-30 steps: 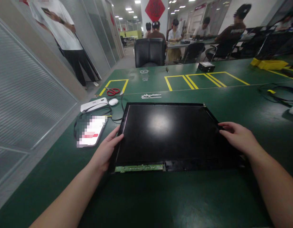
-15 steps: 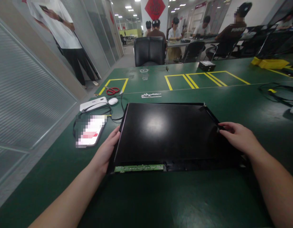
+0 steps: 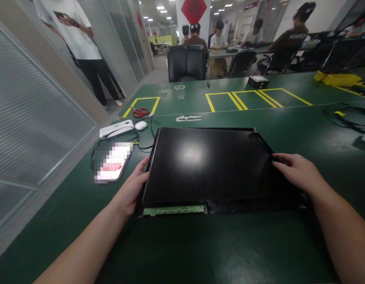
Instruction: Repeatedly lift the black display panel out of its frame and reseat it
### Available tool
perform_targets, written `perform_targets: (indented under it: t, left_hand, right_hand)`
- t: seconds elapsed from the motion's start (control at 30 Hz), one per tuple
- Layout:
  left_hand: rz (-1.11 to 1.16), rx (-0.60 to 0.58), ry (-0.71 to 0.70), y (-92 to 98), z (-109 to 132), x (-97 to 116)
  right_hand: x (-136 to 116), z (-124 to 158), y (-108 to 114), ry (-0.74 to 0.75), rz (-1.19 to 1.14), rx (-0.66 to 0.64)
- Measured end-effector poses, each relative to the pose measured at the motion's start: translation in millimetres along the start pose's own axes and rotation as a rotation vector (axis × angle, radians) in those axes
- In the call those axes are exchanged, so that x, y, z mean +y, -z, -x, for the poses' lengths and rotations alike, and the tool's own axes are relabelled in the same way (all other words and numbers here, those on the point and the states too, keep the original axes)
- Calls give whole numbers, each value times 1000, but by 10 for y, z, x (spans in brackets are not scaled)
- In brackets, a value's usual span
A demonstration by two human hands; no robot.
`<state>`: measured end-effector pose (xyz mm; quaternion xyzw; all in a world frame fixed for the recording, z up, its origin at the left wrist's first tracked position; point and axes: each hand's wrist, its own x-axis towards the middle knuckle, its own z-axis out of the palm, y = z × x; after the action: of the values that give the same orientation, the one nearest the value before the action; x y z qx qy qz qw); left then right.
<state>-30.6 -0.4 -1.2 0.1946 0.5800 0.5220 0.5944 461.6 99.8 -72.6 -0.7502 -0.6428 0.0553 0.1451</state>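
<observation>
A black display panel [image 3: 206,169] lies on the green table in front of me, its glossy face up with a light glare on it. A narrow green circuit board [image 3: 174,210] runs along the left half of its near edge. My left hand [image 3: 135,185] grips the panel's left edge, fingers partly hidden at the side. At the opposite edge my right hand [image 3: 297,167] pinches the dark frame between thumb and fingers. Close to my left hand lies a phone [image 3: 113,163], its screen lit and partly blurred out.
Beyond the panel are a white mouse [image 3: 141,125], a white device [image 3: 116,129] with cables, red scissors [image 3: 140,113], white scraps [image 3: 188,118], a clear cup [image 3: 179,92] and a black box [image 3: 258,82]. A black chair [image 3: 186,64] stands past the table; people sit farther back.
Both hands keep their places at the panel's sides. My left fingers have shifted slightly along the left edge; the panel itself looks nearly unchanged.
</observation>
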Motion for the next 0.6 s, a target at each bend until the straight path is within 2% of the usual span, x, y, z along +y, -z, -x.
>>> perform_targets:
  t: [0.3,0.6]
  left_hand:
    - [-74,50,4,-133,86,79]
    - [-128,25,-50,-33,65,68]
  right_hand:
    - [-177,37,163,-96,-4,-92]
    - [-197,65,175,-74,-6,-81]
